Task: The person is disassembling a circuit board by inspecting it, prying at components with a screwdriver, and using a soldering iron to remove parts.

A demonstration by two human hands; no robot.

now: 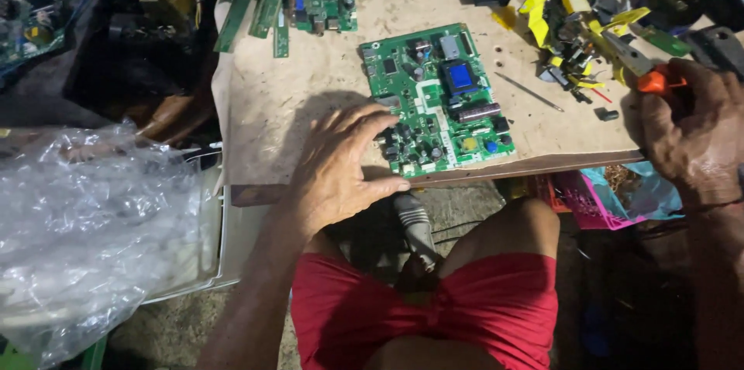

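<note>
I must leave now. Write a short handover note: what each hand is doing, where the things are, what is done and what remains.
Left hand: open, flat on the near-left corner of the green circuit board, steadying it.
Right hand: closed on an orange-handled tool, off to the right, away from the board.
The board lies flat at the near edge of the work table; a thin metal rod lies to its right.
Done: board placed. Its components are still mounted; the tool has not reached it.
</note>
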